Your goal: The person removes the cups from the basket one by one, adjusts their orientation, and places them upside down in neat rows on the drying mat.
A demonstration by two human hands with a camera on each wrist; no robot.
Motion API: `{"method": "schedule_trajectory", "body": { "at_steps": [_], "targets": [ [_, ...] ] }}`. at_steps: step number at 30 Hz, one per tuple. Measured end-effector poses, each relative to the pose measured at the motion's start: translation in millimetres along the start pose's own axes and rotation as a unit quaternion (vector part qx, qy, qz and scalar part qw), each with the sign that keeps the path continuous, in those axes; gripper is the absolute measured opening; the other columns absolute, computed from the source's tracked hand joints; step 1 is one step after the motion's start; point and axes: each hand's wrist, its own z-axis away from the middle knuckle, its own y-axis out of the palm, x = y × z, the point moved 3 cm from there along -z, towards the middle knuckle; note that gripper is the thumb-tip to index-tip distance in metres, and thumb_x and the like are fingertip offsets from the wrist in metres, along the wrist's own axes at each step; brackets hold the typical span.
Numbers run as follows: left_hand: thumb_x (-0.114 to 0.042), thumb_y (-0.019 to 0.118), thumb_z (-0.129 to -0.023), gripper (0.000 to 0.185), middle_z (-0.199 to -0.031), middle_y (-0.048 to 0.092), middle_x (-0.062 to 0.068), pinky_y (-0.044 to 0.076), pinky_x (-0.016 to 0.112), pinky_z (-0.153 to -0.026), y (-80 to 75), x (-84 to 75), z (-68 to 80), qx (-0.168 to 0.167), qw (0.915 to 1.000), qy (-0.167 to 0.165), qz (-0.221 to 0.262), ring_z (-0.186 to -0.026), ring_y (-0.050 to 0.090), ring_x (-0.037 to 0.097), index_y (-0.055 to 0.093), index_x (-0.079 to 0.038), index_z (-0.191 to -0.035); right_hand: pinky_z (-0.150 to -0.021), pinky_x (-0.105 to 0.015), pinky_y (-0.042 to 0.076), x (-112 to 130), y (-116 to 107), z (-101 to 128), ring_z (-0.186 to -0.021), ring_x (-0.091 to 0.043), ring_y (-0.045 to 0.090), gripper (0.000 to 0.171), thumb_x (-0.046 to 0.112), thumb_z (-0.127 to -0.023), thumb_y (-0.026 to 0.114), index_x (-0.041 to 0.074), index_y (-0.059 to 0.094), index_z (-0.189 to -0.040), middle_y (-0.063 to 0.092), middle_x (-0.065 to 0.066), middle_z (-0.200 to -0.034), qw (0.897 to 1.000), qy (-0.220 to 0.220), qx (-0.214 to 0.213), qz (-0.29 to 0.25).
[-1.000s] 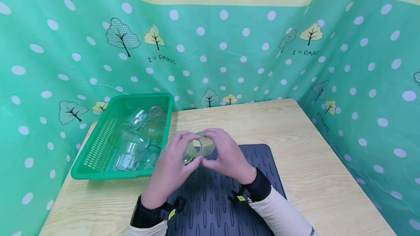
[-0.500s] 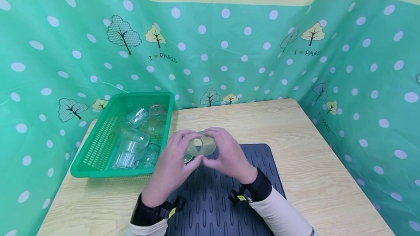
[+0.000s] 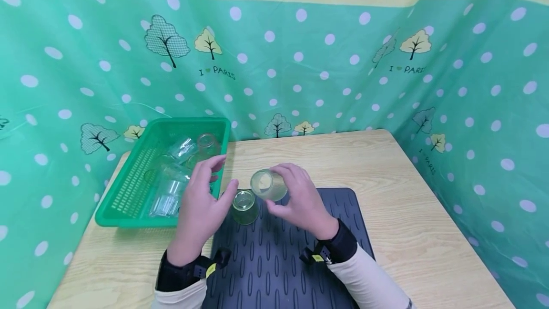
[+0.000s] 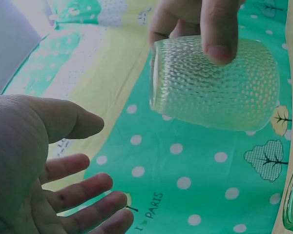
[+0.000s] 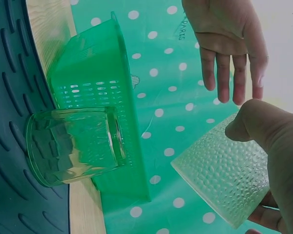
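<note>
Two hands: right gripping dimpled glass, left spread, empty.

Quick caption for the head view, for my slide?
Right hand holds a dimpled glass above the mat; left hand open.
</note>
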Motion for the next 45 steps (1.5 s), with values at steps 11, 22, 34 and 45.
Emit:
{"method": "schedule_trajectory", "body": {
  "at_steps": [11, 22, 34, 45],
  "targets": [
    [-0.015, 0.077, -0.094, 0.056, -0.133, 0.058, 0.011, 0.052, 0.046, -0.096, 1.5, 4.3, -0.6, 0.018, 0.9996, -0.017, -0.01, -0.117, 0.059, 0.029, 0.054, -0.011, -0.145, -0.104, -0.044, 0.048, -3.7, 2.5, -0.4, -0.117, -0.025, 0.058, 0.067, 0.025, -0.079, 0.085, 0.007, 0.053, -0.135, 0.061, -0.009, -0.127, 0.999, 0.032, 0.01, -0.007],
    [-0.017, 0.075, -0.096, 0.055, -0.132, 0.058, 0.011, 0.052, 0.047, -0.097, -0.5, 3.5, -0.9, 0.028, 0.9993, -0.022, -0.014, -0.116, 0.059, 0.029, 0.053, -0.008, -0.145, -0.086, -0.038, 0.054, -7.8, 6.4, 2.1, -0.101, -0.021, 0.059, 0.064, 0.022, -0.081, 0.085, 0.005, 0.051, -0.132, 0.061, -0.008, -0.117, 0.992, 0.112, 0.053, -0.018],
    [-0.02, 0.075, -0.096, 0.056, -0.131, 0.058, 0.011, 0.053, 0.044, -0.097, -1.0, 2.1, 0.1, 0.036, 0.9987, -0.024, -0.025, -0.116, 0.059, 0.026, 0.053, -0.012, -0.147, -0.078, -0.035, 0.054, -11.2, 11.8, 5.9, -0.103, -0.021, 0.06, 0.073, 0.027, -0.087, 0.081, 0.009, 0.048, -0.149, 0.06, -0.009, -0.125, 0.98, 0.145, 0.132, 0.01],
    [-0.025, 0.074, -0.097, 0.058, -0.134, 0.058, 0.01, 0.052, 0.046, -0.096, -1.4, 3.3, 0.0, 0.061, 0.9971, -0.039, -0.025, -0.117, 0.059, 0.03, 0.05, -0.015, -0.149, -0.074, -0.034, 0.055, -16.4, 14.5, 11.7, -0.088, -0.019, 0.065, 0.061, 0.024, -0.083, 0.085, 0.004, 0.054, -0.131, 0.065, -0.007, -0.108, 0.973, 0.172, 0.149, 0.021]
  ]
}}
